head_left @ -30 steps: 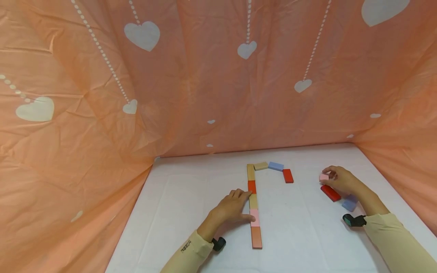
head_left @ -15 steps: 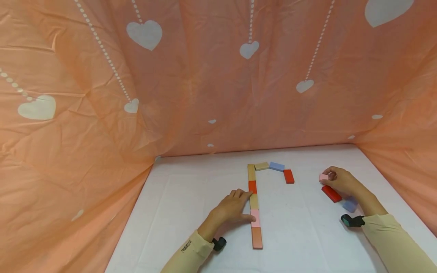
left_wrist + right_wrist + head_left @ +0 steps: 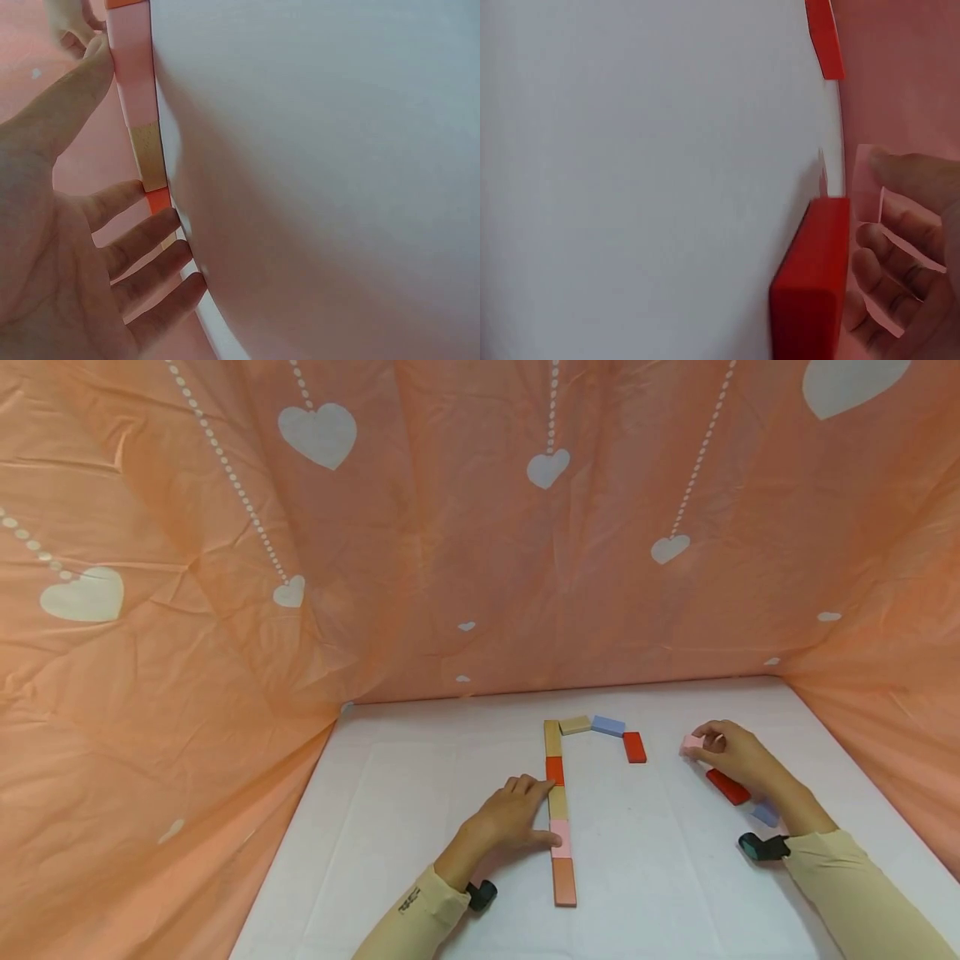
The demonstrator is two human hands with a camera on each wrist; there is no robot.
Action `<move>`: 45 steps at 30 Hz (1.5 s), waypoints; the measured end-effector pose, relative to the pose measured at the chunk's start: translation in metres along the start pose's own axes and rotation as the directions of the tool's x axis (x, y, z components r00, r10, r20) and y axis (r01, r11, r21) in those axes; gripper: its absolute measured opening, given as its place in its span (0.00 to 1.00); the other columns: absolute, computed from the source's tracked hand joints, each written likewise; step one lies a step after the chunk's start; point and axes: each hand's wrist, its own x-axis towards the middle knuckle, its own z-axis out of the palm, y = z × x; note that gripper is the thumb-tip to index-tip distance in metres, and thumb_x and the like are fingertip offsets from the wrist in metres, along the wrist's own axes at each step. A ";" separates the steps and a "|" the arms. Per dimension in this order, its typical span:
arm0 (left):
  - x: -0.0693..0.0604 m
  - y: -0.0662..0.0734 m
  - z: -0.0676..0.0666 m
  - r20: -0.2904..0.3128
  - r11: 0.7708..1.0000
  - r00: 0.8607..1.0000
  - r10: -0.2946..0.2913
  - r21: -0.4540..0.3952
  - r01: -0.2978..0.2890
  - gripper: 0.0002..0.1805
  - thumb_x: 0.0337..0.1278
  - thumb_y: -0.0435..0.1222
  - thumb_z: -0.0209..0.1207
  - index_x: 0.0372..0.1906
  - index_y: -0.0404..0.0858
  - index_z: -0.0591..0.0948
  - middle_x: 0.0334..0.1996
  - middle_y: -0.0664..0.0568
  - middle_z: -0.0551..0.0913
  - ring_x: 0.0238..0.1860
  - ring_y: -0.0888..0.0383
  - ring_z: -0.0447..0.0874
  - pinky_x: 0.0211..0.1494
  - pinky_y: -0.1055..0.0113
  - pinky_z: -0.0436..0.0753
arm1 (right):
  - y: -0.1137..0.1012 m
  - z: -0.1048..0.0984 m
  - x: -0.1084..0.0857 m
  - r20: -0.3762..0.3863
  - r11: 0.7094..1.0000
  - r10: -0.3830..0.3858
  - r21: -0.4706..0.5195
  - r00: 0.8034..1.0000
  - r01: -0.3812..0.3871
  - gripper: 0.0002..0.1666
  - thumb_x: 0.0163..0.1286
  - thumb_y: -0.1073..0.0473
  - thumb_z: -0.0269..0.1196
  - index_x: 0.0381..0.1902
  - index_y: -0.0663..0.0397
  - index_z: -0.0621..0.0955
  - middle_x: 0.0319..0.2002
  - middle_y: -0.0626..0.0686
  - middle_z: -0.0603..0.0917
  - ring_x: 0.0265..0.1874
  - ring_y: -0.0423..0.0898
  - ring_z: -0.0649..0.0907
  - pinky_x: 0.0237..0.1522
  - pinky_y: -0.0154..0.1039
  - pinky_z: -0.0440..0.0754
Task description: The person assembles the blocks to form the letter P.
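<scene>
Head view, right grip (image 3: 738, 756) pinching pink block (image 3: 691, 745), shifted leftward, left grip (image 3: 508, 815) spread at block row (image 3: 557, 805), unmoved

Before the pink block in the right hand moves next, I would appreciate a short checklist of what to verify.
1. Pink block gripped: ok, pinched in the right hand.
2. Left hand placed: ok, touching the straight column.
3. Column in line: ok, five blocks end to end.
4. Arc blocks all touching: cannot tell.
5. Pink block meeting the arc's red end block: not ok, they are apart.
6. Loose blue block in full view: not ok, right forearm partly hides it.
</scene>
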 end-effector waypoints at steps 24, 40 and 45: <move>0.002 -0.001 0.002 -0.001 1.000 1.000 -0.016 -0.016 0.016 0.52 0.61 0.63 0.71 0.83 0.46 0.65 0.69 0.50 0.74 0.70 0.51 0.72 0.73 0.59 0.76 | -0.034 0.035 0.015 -0.060 0.976 -0.218 0.011 0.974 0.219 0.16 0.69 0.61 0.75 0.50 0.62 0.85 0.40 0.53 0.83 0.38 0.47 0.77 0.39 0.37 0.77; 0.003 -0.001 0.003 0.000 1.000 1.000 -0.014 -0.022 0.014 0.52 0.60 0.63 0.72 0.83 0.46 0.65 0.69 0.50 0.74 0.70 0.51 0.72 0.73 0.59 0.76 | -0.065 0.058 0.020 -0.008 0.945 -0.314 0.096 0.949 0.313 0.18 0.65 0.64 0.78 0.49 0.63 0.84 0.37 0.51 0.82 0.36 0.48 0.77 0.36 0.34 0.77; 0.004 -0.002 0.004 -0.002 1.000 1.000 -0.010 -0.017 0.010 0.52 0.60 0.63 0.71 0.83 0.46 0.65 0.69 0.50 0.74 0.70 0.51 0.72 0.73 0.59 0.76 | -0.071 0.067 0.021 0.073 0.962 -0.263 0.093 0.962 0.256 0.18 0.68 0.61 0.76 0.51 0.61 0.83 0.37 0.50 0.80 0.37 0.48 0.77 0.36 0.34 0.78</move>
